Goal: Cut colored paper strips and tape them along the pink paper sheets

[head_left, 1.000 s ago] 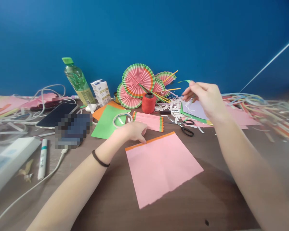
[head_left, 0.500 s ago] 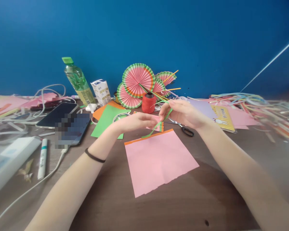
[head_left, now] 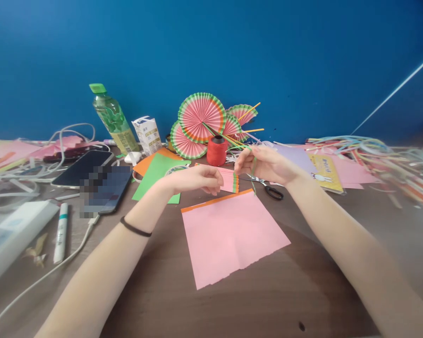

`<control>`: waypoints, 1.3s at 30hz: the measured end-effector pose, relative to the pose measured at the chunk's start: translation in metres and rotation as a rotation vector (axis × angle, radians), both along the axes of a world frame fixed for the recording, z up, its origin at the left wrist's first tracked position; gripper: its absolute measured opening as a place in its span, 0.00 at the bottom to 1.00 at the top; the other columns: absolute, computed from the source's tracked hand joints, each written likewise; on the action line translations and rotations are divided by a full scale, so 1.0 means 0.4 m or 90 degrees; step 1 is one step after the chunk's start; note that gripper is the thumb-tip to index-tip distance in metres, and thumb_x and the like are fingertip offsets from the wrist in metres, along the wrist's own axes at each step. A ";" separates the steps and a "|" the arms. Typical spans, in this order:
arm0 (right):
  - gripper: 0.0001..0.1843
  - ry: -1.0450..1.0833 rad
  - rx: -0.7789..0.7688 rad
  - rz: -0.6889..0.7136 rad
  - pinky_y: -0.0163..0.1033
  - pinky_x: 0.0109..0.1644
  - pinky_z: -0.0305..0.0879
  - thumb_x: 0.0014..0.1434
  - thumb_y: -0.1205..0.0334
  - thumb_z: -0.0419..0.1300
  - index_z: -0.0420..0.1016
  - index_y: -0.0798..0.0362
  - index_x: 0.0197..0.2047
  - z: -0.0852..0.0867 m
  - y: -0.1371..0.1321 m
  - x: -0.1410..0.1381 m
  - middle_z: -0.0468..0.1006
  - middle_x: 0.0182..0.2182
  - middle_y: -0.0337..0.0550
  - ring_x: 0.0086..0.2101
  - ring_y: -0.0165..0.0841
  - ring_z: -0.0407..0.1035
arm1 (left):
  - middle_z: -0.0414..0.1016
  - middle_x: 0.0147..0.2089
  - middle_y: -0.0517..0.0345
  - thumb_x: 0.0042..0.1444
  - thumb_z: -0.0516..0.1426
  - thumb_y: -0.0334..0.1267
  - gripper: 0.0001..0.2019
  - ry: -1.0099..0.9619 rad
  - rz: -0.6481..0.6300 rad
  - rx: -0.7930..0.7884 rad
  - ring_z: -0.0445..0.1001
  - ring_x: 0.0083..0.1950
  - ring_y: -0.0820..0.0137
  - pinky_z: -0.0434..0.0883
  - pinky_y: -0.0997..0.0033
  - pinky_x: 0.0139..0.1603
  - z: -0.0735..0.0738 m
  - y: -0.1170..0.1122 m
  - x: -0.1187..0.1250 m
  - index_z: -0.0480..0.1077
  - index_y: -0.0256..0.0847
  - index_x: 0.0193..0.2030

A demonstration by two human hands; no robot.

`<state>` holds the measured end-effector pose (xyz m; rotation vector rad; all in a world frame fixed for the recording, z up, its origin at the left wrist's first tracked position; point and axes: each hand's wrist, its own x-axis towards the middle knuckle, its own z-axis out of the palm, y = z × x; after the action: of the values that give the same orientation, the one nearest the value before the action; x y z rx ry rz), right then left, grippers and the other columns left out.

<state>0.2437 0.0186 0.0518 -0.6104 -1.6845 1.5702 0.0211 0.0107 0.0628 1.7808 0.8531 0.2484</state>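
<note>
My right hand (head_left: 264, 164) is raised above the far edge of the pink paper sheet (head_left: 234, 239). Its thumb and fingers pinch a thin green paper strip (head_left: 254, 180), which hangs down toward the sheet's far right corner. To its left, my left hand (head_left: 199, 179) hovers over the sheet's orange-edged far side, fingers loosely curled with nothing visible in them. A folded pink paper piece with a green and orange edge (head_left: 231, 180) lies between and behind the hands. Scissors (head_left: 273, 191) with black handles rest beside my right wrist.
Pink and green pleated paper fans (head_left: 202, 117) stand against the blue wall behind a red thread spool (head_left: 216, 151). At left are a green bottle (head_left: 114, 119), a carton (head_left: 147, 135), phones (head_left: 111, 190) and a marker (head_left: 60, 234). Paper strips (head_left: 366, 145) lie at right.
The green strip has left my left hand and now hangs from my right hand. My left hand has drawn slightly left, its fingers curling downward.
</note>
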 end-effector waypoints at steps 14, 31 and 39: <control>0.16 0.155 -0.024 0.010 0.38 0.45 0.66 0.57 0.46 0.51 0.69 0.50 0.32 0.005 -0.026 -0.045 0.73 0.30 0.38 0.35 0.29 0.69 | 0.71 0.40 0.56 0.54 0.52 0.40 0.10 -0.126 -0.071 -0.036 0.70 0.38 0.73 0.65 0.70 0.42 -0.056 -0.021 0.060 0.68 0.37 0.39; 0.14 -0.062 -0.125 0.088 0.37 0.32 0.59 0.48 0.50 0.60 0.69 0.54 0.26 -0.031 0.055 0.094 0.69 0.23 0.38 0.25 0.28 0.63 | 0.65 0.30 0.61 0.48 0.52 0.39 0.07 0.164 -0.041 0.072 0.64 0.31 0.75 0.63 0.75 0.32 -0.009 0.017 -0.010 0.64 0.38 0.30; 0.14 -0.363 -0.066 0.005 0.36 0.33 0.63 0.46 0.56 0.63 0.71 0.57 0.33 0.020 0.030 0.093 0.74 0.26 0.42 0.28 0.30 0.68 | 0.71 0.36 0.60 0.44 0.54 0.38 0.11 0.271 -0.059 0.140 0.68 0.35 0.72 0.63 0.75 0.32 -0.019 0.032 -0.027 0.67 0.40 0.37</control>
<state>0.2809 0.0306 0.0596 -1.1931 -2.0133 1.5885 0.0102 0.0236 0.0553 2.1144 1.0692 -0.1078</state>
